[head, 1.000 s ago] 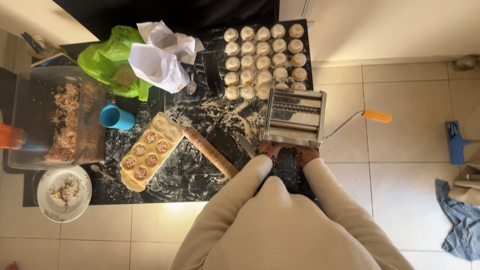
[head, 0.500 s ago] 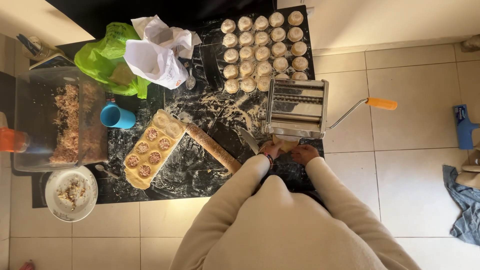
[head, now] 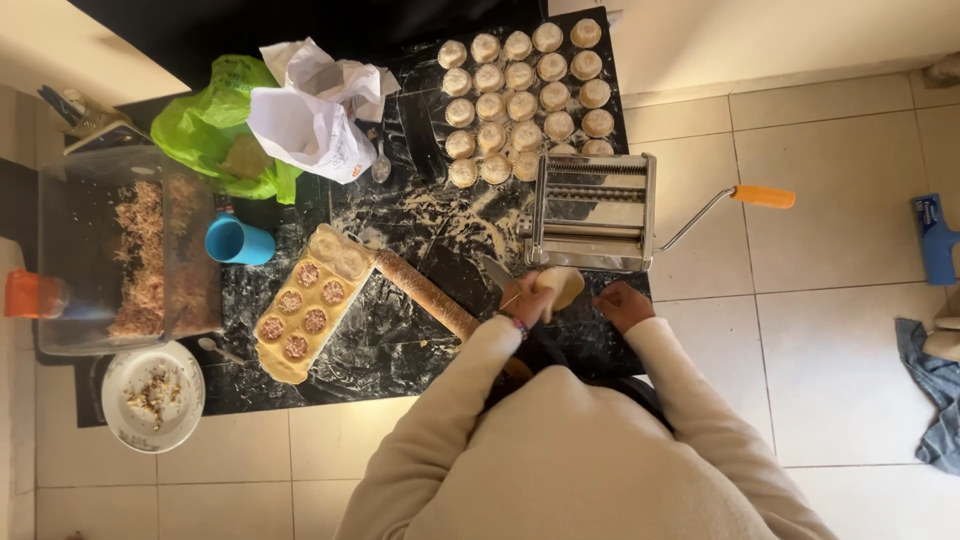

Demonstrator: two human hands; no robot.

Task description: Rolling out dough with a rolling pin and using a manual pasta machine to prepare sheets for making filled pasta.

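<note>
Centre frame: left hand (head: 528, 300) clamped on dough piece (head: 560, 287) below pasta machine (head: 590, 210); right hand (head: 622, 303) rested loosely closed on table (head: 400, 330). Dough looked soft, light, tearable; best held by edge.

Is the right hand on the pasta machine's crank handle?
No. The right hand rests on the counter in front of the pasta machine, well apart from the orange crank handle sticking out over the floor.

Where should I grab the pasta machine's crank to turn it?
Probably by the orange handle at the far end of the metal crank arm. It sticks out from the pasta machine over the tiled floor, so come from that open side; nothing crowds it there.
</note>
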